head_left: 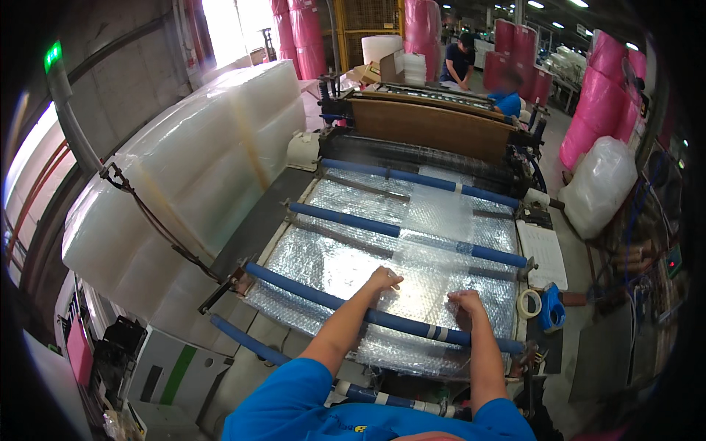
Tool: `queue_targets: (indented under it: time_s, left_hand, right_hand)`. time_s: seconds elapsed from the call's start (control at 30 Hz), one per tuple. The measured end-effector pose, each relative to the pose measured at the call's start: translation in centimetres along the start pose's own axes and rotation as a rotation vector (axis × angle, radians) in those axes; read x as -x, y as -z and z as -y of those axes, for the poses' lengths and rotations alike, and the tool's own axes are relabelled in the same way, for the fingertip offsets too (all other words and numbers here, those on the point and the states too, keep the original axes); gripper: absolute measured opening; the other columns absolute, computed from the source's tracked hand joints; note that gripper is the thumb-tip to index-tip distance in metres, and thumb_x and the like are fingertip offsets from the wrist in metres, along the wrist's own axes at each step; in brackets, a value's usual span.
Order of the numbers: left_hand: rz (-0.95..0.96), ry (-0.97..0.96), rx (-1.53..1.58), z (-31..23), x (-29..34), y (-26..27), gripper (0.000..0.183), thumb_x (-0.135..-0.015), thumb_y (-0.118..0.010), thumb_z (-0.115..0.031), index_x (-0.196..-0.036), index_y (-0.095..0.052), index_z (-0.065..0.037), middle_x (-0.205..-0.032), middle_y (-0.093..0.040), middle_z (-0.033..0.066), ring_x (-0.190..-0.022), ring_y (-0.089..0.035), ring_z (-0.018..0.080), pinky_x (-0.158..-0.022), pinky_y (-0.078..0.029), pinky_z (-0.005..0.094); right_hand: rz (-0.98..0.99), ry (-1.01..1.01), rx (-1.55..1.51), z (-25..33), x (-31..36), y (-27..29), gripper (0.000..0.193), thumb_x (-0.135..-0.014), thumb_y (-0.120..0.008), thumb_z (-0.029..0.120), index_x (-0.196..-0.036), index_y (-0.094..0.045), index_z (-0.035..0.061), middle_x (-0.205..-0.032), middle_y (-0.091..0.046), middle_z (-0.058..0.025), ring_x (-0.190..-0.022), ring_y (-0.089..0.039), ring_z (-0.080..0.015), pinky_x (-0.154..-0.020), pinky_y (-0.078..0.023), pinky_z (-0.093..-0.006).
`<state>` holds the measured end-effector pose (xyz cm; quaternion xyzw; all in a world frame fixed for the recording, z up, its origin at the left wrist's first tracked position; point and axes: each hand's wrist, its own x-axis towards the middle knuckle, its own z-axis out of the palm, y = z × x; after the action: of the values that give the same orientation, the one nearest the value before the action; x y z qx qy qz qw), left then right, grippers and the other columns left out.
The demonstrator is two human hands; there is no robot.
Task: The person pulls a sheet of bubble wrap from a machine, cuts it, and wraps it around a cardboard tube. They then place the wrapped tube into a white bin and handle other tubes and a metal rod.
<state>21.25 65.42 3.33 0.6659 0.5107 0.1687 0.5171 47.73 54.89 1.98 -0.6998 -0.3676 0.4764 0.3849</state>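
While both forearms reach over a blue roller (pixel 294 284), the left hand (pixel 384 280) and right hand (pixel 465 300) sit apart above the silvery bubble sheet (pixel 323 253), their fingers partly curled; whether either pinches any film, I cannot tell. The sheet lies across the machine beneath several blue rollers, with a translucent strip (pixel 439 209) running lengthwise along it. Right of the sheet, a tape roll (pixel 528 303) lies beside a blue tape dispenser (pixel 551 310), near a white paper sheet (pixel 543 253).

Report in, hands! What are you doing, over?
Left hand, right hand at silver bubble sheet. Grips unclear. Blue rollers cross over sheet.
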Motion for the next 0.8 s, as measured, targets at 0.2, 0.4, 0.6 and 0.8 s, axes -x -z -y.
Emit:
queue_targets:
  time_s: [0.2, 0.4, 0.6, 0.8]
  left_hand:
    - [0.005, 0.024, 0.03, 0.9, -0.8, 0.0, 0.036, -0.068, -0.064, -0.031, -0.077, -0.058, 0.003, -0.066, -0.06, 0.0102, -0.057, -0.056, 0.0141, -0.053, -0.046, 0.0276]
    - [0.012, 0.067, -0.18, 0.9, -0.6, 0.5, 0.046, -0.065, -0.063, -0.041, -0.08, -0.059, 0.002, -0.069, -0.06, 0.0124, -0.063, -0.058, 0.0183, -0.06, -0.046, 0.0306]
    - [0.064, 0.08, -0.202, -0.1, 0.1, 0.0, 0.05, -0.066, -0.061, -0.043, -0.085, -0.058, 0.003, -0.078, -0.06, 0.0149, -0.075, -0.057, 0.0224, -0.067, -0.045, 0.0322]
    - [0.072, 0.103, -0.228, 0.4, -0.8, 0.7, 0.046, -0.067, -0.062, -0.04, -0.085, -0.057, 0.001, -0.076, -0.06, 0.0145, -0.068, -0.058, 0.0209, -0.062, -0.045, 0.0298]
  right_hand:
    - [0.022, 0.04, 0.055, -0.7, -1.1, 0.2, 0.023, -0.061, -0.068, 0.014, -0.071, -0.061, -0.0056, -0.064, -0.06, -0.0096, -0.055, -0.055, -0.0139, -0.051, -0.043, -0.0265]
    - [0.014, 0.004, 0.088, 1.1, 0.5, -0.4, 0.026, -0.06, -0.07, 0.018, -0.067, -0.061, -0.0044, -0.059, -0.058, -0.0094, -0.052, -0.053, -0.0134, -0.048, -0.043, -0.0269]
    - [0.039, -0.013, 0.045, 0.2, 0.3, 0.1, 0.018, -0.061, -0.068, 0.01, -0.063, -0.058, -0.0049, -0.055, -0.056, -0.0098, -0.048, -0.052, -0.0146, -0.042, -0.042, -0.0263]
    - [0.073, -0.102, -0.313, -0.8, -0.2, -0.5, 0.018, -0.066, -0.065, 0.011, -0.069, -0.058, -0.006, -0.057, -0.057, -0.011, -0.046, -0.052, -0.0155, -0.04, -0.041, -0.0267]
